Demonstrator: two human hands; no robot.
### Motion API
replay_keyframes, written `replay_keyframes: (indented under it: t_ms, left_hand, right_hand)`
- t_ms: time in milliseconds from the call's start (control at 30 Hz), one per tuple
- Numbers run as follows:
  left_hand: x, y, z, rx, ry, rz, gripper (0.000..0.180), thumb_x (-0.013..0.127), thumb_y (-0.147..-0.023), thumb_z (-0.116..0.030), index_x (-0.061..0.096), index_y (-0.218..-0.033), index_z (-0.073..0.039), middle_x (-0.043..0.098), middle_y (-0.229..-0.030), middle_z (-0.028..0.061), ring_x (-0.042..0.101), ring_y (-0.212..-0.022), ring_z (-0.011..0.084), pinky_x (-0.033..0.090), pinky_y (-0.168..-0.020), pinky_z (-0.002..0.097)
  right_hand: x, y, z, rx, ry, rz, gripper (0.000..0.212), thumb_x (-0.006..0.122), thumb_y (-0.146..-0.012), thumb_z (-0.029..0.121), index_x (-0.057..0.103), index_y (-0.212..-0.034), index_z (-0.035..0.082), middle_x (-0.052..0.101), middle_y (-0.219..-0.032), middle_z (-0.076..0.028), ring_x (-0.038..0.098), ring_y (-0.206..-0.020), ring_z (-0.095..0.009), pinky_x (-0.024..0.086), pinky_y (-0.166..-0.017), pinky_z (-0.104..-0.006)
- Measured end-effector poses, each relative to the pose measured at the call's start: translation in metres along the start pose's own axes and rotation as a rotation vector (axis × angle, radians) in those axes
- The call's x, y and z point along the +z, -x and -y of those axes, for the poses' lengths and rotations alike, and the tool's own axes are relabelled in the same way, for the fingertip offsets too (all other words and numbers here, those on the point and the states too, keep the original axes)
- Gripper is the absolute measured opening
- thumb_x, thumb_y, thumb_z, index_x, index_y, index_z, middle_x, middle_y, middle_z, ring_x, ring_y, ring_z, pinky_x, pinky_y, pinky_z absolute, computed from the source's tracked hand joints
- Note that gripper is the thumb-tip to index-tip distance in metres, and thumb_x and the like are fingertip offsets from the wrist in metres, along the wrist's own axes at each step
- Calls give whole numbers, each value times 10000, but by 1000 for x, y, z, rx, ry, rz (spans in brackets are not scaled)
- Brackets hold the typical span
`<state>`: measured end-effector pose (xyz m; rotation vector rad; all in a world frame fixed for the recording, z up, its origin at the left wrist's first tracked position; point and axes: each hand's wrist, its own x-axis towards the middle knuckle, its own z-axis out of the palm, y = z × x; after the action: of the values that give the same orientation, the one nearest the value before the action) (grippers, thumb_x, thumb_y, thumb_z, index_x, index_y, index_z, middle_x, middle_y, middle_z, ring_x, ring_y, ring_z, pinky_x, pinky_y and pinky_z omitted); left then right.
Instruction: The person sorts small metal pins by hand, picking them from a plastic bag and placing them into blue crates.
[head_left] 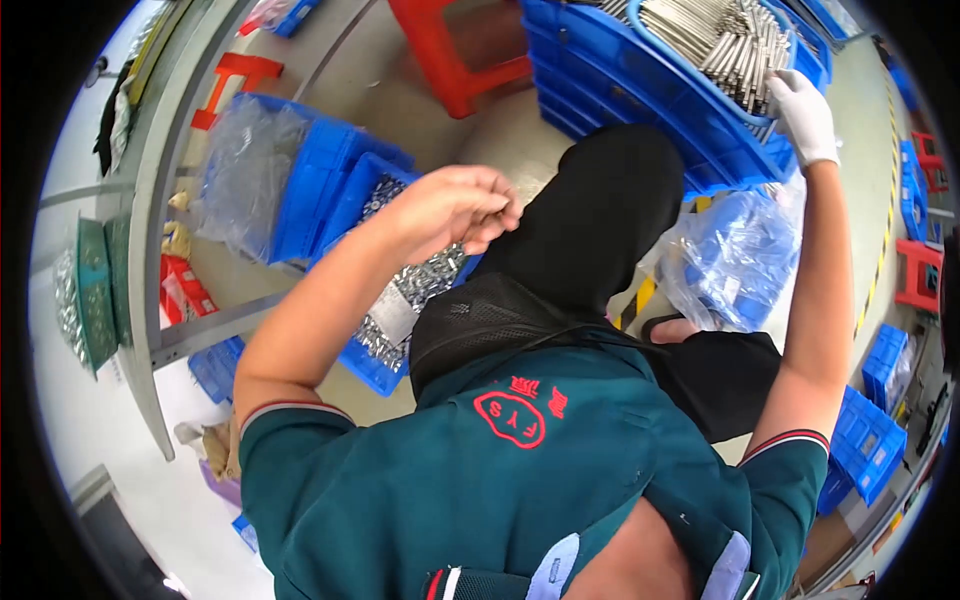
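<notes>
My left hand (455, 208) is bare and hangs over a blue bin (378, 377) of small shiny metal parts (435, 277), beside my knee. Its fingers are curled in, so anything within them is hidden. My right hand (806, 118) wears a white glove and reaches to the far right. Its bent fingertips meet the edge of a heap of slim metal rods (745, 60) in a blue tray (690, 82). What these fingertips grip, if anything, cannot be made out. The tray rests on a stack of blue crates (600, 85).
A plastic-wrapped blue bundle (735, 255) lies on the floor below my right arm. Another blue crate (315, 190) with clear plastic stands at left, near a grey metal frame (150, 200). A red stool (450, 60) is at the back. Blue bins (865, 440) line the right side.
</notes>
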<state>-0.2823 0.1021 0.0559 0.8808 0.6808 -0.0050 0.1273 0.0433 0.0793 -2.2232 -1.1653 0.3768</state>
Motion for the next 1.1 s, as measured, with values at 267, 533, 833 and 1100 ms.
replay_keyframes:
  t_ms: [267, 533, 833, 1100]
  left_hand:
    - [12, 84, 99, 128, -960, -839, 312, 511, -846, -313, 569, -912, -13, 567, -797, 159, 553, -751, 263, 431, -698, 334]
    - [31, 91, 148, 211, -626, -994, 342, 518, -853, -320, 581, -959, -2, 551, -840, 122, 537, -759, 192, 426, -715, 293]
    - [48, 81, 129, 325, -892, -896, 209, 605, -778, -215, 631, -872, -30, 489, -728, 80, 490, -682, 188, 402, -625, 287]
    - [51, 74, 122, 442, -853, -944, 182, 601, -775, -181, 628, -838, -13, 505, -724, 104, 502, -684, 210, 398, -620, 292]
  right_hand:
    - [9, 92, 18, -94, -84, -160, 278, 522, -855, 245, 583, -1025, 33, 608, -780, -49, 545, -618, -87, 430, -567, -218]
    - [8, 148, -23, 86, 206, 11, 236, 517, -853, 209, 566, -1036, 69, 576, -705, -86, 547, -594, -132, 435, -592, -275]
    - [44, 180, -92, 131, 118, 6, 226, 538, -828, 214, 577, -997, 68, 581, -648, -115, 569, -582, -205, 440, -591, -307]
    - [33, 179, -112, -24, 226, -30, 217, 523, -825, 243, 587, -942, 73, 608, -782, -169, 594, -726, -325, 451, -659, -385]
